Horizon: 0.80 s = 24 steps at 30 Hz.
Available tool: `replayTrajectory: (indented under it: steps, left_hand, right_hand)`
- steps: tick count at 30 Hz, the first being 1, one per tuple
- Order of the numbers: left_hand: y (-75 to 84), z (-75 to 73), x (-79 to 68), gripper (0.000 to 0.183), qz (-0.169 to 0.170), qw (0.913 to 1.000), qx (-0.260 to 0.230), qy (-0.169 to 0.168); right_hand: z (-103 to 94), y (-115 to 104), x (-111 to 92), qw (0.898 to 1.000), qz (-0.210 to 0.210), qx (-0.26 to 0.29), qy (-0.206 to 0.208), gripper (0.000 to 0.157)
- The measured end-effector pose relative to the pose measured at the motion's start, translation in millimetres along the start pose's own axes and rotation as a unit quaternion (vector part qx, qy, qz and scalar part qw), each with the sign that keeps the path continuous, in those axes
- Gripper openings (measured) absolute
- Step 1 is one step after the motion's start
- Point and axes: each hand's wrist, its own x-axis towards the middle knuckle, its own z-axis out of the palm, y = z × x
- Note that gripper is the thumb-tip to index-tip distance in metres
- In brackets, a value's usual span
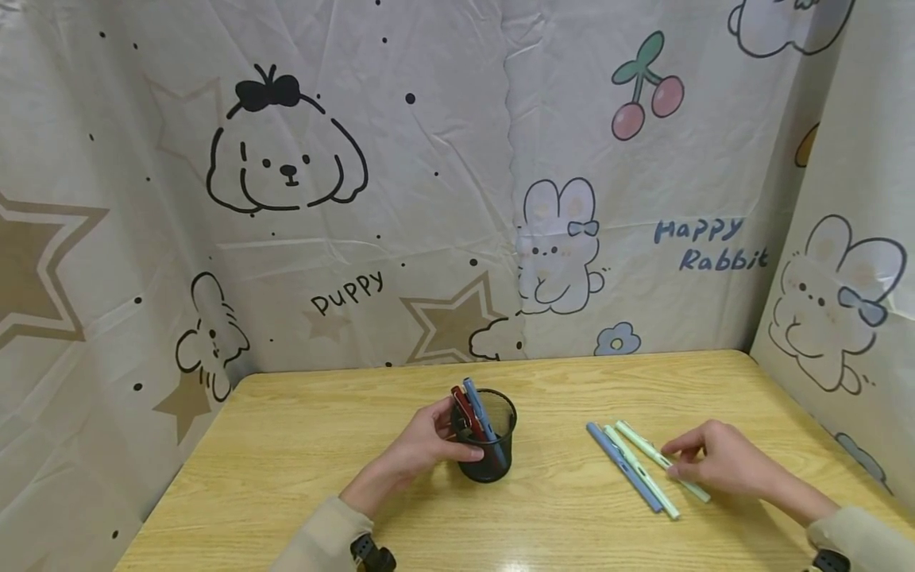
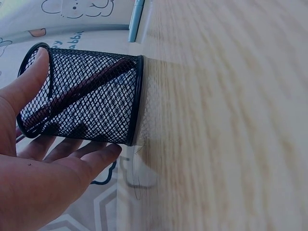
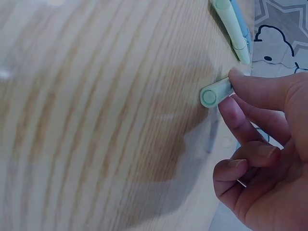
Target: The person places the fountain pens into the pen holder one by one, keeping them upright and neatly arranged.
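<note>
My left hand (image 1: 427, 438) grips a black mesh pen holder (image 1: 493, 465), thumb on the near side and fingers round the other. Upright in it lean a dark red pen (image 1: 468, 413) and a blue pen (image 1: 480, 409). In the left wrist view the mesh holder (image 2: 91, 96) stands with its base at the table. Over on the right, my right hand (image 1: 731, 459) pinches a light green pen (image 1: 639, 442) between thumb and fingers. The right wrist view shows this pen (image 3: 215, 94) end-on, low over or on the table; which, I cannot tell.
Left of the pinched pen lie another light green pen (image 1: 641, 471) and a blue pen (image 1: 623, 467), side by side. The wooden table (image 1: 286, 445) ends against a printed cloth (image 1: 443, 199) at the back, with cloth on both sides too.
</note>
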Motion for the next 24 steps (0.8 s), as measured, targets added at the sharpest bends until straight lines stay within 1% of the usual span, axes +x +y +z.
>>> replayTrajectory:
  steps: [6, 15, 18, 24]
  left_hand:
    - [0.6, -0.2, 1.0, 0.079, 0.001, 1.0, 0.001, -0.001]
    - [-0.2, 0.7, 0.8, 0.072, 0.003, 1.0, 0.005, -0.002]
    - [-0.1, 0.6, 0.6, 0.072, 0.005, 1.0, 0.002, -0.003]
    - [-0.1, -0.3, -0.1, 0.072, 0.004, 1.0, -0.003, -0.002]
  right_hand:
    - [-0.6, -2.7, 1.3, 1.0, 0.001, -0.008, -0.001, 0.03]
    - [2.6, -9.3, 6.3, 1.0, 0.002, -0.012, -0.001, 0.033]
    - [2.9, -9.9, 7.2, 1.0, 0.005, -0.014, -0.003, 0.033]
    - [4.2, -9.2, 8.3, 1.0, -0.003, -0.016, -0.002, 0.033]
